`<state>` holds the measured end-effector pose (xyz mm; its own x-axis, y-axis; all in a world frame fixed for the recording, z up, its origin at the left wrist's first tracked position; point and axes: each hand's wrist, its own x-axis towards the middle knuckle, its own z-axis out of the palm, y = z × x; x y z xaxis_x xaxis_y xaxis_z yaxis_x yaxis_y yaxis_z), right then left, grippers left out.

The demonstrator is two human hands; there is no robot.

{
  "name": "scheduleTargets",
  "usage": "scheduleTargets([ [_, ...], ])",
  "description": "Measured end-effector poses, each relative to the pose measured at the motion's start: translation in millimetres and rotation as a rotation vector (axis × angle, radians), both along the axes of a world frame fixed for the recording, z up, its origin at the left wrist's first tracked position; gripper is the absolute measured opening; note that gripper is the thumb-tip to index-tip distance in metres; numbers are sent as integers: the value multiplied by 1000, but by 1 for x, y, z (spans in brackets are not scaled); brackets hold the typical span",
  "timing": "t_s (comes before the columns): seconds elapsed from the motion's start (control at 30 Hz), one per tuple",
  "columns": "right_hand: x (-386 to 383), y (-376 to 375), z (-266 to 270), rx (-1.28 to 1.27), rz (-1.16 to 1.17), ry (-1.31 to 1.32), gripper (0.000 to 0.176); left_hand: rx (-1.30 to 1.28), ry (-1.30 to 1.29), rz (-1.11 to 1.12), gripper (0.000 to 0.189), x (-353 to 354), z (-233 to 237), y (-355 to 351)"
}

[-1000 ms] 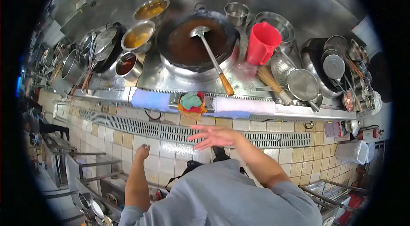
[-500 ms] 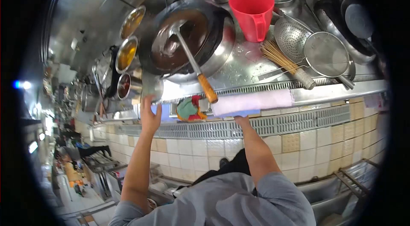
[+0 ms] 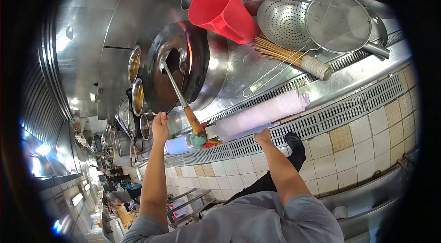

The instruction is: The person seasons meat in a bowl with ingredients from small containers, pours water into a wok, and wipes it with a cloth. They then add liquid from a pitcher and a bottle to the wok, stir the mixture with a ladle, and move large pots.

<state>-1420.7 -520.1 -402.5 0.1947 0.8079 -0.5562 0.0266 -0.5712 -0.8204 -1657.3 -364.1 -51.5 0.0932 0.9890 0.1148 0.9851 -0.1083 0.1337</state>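
My left hand (image 3: 160, 126) is raised at the near edge of the dark wok (image 3: 198, 77), fingers upright and slightly bent, thumb a little apart, nothing visible in it. A ladle (image 3: 183, 100) with a wooden handle leans out of the wok, which holds dark liquid. My right hand (image 3: 262, 137) is closed at the counter's front edge, just below a rolled pale pink towel (image 3: 262, 113). Its fingertips are hidden, so what it grips cannot be made out. A green, red and yellow rag (image 3: 198, 140) lies by the ladle's handle end.
Behind stand a red plastic jug (image 3: 219, 11), a perforated strainer (image 3: 282, 20), a bamboo brush (image 3: 294, 58) and a wire-mesh sieve (image 3: 338, 22). Metal bowls (image 3: 138, 97) of yellow liquid sit left of the wok. A slotted floor drain (image 3: 330, 113) runs below the counter.
The view has turned and tilted, bringing the strainers closer. My left hand's fingers and thumb have drawn closer together. My right hand stays below the towel. A dark shoe now shows more fully.
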Motion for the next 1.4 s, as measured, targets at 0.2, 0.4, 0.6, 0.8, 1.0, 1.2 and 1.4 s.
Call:
scheduleTargets([
  [0.2,13,4,32,-211,82,25,35,-55,28,55,46,5,6,0],
  [0.4,17,9,33,-211,284,-81,41,36,-105,-37,27,2,8,4],
  [0.6,-5,1,-1,-110,126,-131,37,240,-299,-364,26,186,80,31],
  [0.8,-1,2,8,-149,58,-46,34,-401,-154,-159,88,328,34,108],
  [1.0,-15,-2,-16,-145,-49,66,34,-179,-131,-255,76,349,16,120],
  [1.2,-11,5,-6,-143,62,30,39,-193,-54,-238,77,351,19,113],
  [1.4,-34,7,-45,-1,61,-121,31,-193,-172,-301,92,333,38,55],
])
